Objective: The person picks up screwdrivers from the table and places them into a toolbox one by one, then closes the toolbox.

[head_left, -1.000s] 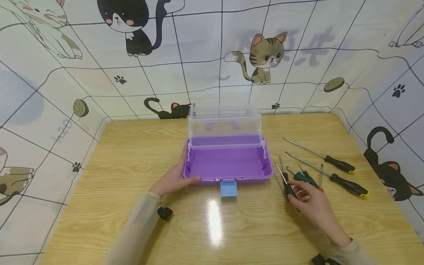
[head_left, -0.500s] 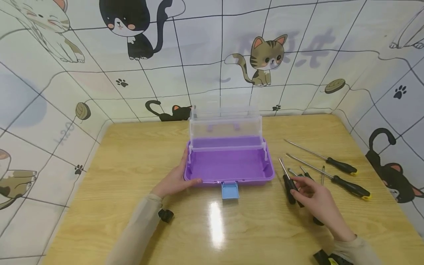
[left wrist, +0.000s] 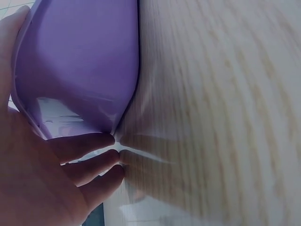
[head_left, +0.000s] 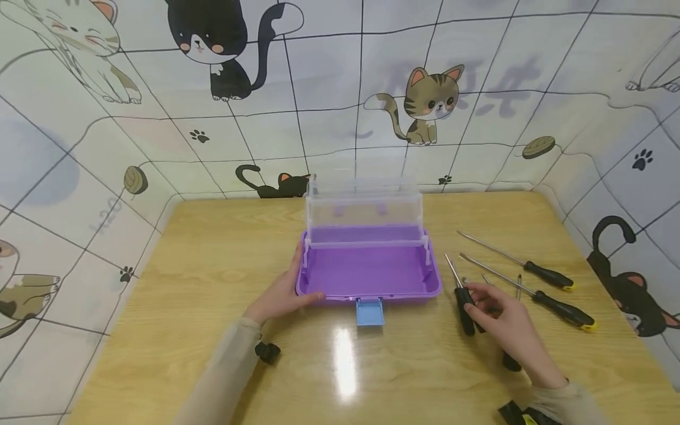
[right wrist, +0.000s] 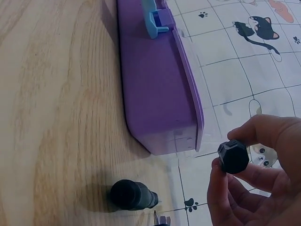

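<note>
An open purple storage box (head_left: 366,268) with a raised clear lid (head_left: 366,203) and a blue latch (head_left: 370,313) stands mid-table. My left hand (head_left: 276,298) rests against its front-left corner, thumb along the front and fingers along the side. In the left wrist view the fingers (left wrist: 89,167) are fairly straight, touching the purple wall. To the right of the box, my right hand (head_left: 502,313) pinches a black-handled screwdriver (head_left: 463,313) between thumb and fingers. The right wrist view shows its handle end (right wrist: 233,156) held above the table. Other small tools are partly hidden beneath this hand.
Two long screwdrivers, the upper one (head_left: 547,274) and the lower one (head_left: 564,310), lie at the right. Another black handle (right wrist: 129,194) lies on the table in the right wrist view. A cat-patterned cloth (head_left: 340,130) encloses the wooden table (head_left: 223,260) at the back and sides.
My right hand has drawn slightly right with the black screwdriver, which now shows apart from the others. My left hand has stayed at the box corner. The head view has shifted slightly.
</note>
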The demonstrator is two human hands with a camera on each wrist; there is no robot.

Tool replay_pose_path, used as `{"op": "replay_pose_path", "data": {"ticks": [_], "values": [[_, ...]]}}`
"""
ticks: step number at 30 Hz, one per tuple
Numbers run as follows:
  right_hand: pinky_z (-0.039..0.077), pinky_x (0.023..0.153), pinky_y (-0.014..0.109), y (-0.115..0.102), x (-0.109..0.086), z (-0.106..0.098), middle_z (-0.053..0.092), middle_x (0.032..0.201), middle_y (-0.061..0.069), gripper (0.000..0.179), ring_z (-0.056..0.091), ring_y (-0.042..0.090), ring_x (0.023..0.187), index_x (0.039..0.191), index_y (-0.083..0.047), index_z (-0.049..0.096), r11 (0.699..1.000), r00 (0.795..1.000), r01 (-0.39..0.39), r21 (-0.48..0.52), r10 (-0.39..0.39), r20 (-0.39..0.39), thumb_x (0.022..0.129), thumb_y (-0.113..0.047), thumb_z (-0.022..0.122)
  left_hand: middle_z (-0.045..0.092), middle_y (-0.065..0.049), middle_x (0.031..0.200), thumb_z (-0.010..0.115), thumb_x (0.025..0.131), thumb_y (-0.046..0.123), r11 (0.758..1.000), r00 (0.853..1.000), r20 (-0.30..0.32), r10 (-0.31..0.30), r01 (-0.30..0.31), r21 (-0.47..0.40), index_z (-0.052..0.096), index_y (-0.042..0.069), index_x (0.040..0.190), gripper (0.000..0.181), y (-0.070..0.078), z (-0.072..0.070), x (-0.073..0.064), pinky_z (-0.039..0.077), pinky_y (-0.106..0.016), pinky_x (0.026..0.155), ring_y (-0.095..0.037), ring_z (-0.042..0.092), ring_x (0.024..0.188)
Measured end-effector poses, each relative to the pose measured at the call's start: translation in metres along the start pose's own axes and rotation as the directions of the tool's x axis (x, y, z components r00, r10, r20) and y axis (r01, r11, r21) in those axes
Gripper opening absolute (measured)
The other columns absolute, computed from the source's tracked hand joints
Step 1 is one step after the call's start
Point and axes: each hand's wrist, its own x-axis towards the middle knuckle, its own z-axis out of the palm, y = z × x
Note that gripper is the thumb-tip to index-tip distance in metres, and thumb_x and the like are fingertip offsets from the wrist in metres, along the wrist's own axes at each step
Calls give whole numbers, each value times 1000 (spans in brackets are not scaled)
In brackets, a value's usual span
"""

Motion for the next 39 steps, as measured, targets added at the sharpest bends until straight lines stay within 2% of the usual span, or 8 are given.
{"op": "replay_pose_path", "data": {"ticks": [9, 16, 18, 20, 24, 27, 35, 39], "values": [[48, 65, 18, -11, 1, 0, 63, 100, 8, 37, 55, 1, 80, 125, -2, 62, 1000, 1000, -28, -1, 28, -12, 89, -8, 69, 18, -30, 152, 79, 81, 17, 999, 1000, 20, 20, -19, -37, -19, 22, 152, 121, 31, -5, -7, 34, -57, 102, -50, 46, 121], [47, 64, 22, -21, 3, 3, 65, 102, 9, 37, 56, 2, 82, 126, -5, 62, 998, 1000, -23, 67, 23, -10, 90, -7, 68, 24, -34, 149, 77, 83, 16, 999, 999, 48, -3, 6, -50, -22, 23, 151, 120, 42, -13, -7, 38, -54, 101, -49, 49, 118], [48, 64, 20, -23, 1, 4, 64, 102, 10, 37, 56, 1, 83, 126, -4, 62, 997, 1000, -21, 77, 22, -13, 90, -6, 68, 23, -32, 150, 78, 83, 20, 999, 999, 40, 8, -6, -44, -22, 27, 151, 121, 35, -12, -4, 35, -55, 103, -48, 46, 122], [48, 65, 20, -24, 0, 4, 63, 102, 10, 36, 57, 0, 83, 125, -3, 62, 996, 1000, -8, 89, 9, -16, 90, -5, 67, 29, -33, 147, 79, 82, 26, 999, 999, 40, -9, 10, -37, -23, 34, 150, 122, 24, -9, -2, 39, -55, 100, -45, 58, 107], [50, 65, 20, -21, -1, 3, 63, 99, 11, 35, 57, 2, 82, 124, -1, 63, 994, 999, 41, 105, -40, -8, 89, -1, 67, 35, -27, 147, 80, 79, 37, 999, 999, 21, -42, 42, -13, -22, 46, 147, 123, 2, 0, 0, 44, -52, 96, -36, 64, 100], [50, 66, 19, -18, 5, 3, 64, 102, 10, 36, 56, 3, 83, 124, -3, 63, 994, 998, 69, 79, -70, 5, 89, -1, 67, 27, -21, 153, 80, 78, 41, 999, 999, 13, -46, 46, 3, -22, 46, 147, 124, 0, 0, 0, 39, -52, 100, -38, 53, 118], [50, 66, 21, -25, 24, 1, 62, 104, 9, 35, 56, 6, 85, 125, -6, 63, 993, 991, 111, 42, -113, 68, 91, -6, 67, 36, -24, 148, 81, 77, 41, 998, 998, 4, -57, 57, 1, -21, 47, 147, 124, 2, -2, -2, 41, -53, 99, -39, 55, 116], [50, 69, 18, -30, 32, 1, 63, 105, 10, 34, 57, 7, 86, 125, -6, 63, 993, 990, 111, 27, -113, 84, 91, -9, 67, 26, -16, 155, 82, 77, 38, 999, 999, 6, -49, 49, -20, -21, 47, 147, 125, 0, -1, -1, 39, -51, 101, -37, 52, 120]]}}
